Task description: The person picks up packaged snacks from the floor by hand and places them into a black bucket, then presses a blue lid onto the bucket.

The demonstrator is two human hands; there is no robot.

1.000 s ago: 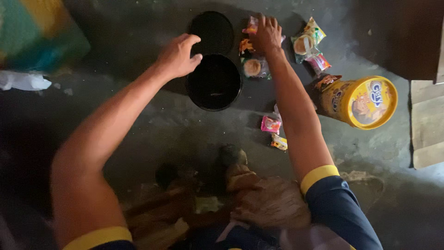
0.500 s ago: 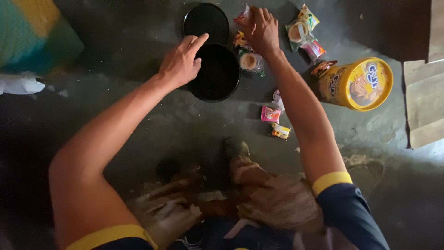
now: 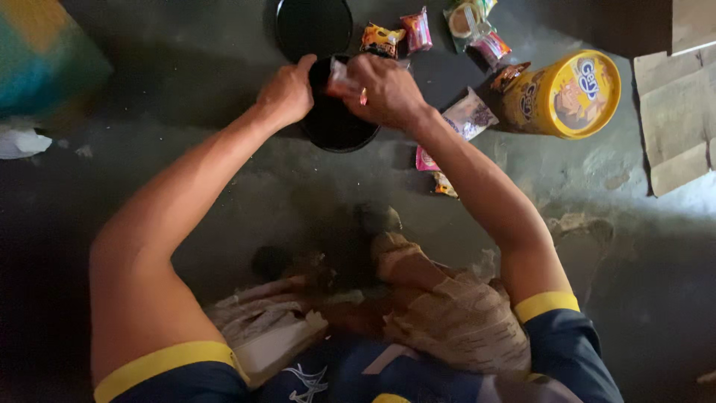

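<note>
Both hands meet above a round black bowl (image 3: 335, 127) that sits on the dark floor (image 3: 186, 186); the right hand (image 3: 384, 89) has its fingers pressed together on a small clear packet (image 3: 339, 77) held over the bowl; the left hand (image 3: 287, 93) curls at the bowl's rim, its fingertips touching the packet's edge; a black lid (image 3: 313, 26) lies just beyond the bowl; loose snack packets (image 3: 403, 36) and a yellow tin (image 3: 563, 93) lie to the right.
</note>
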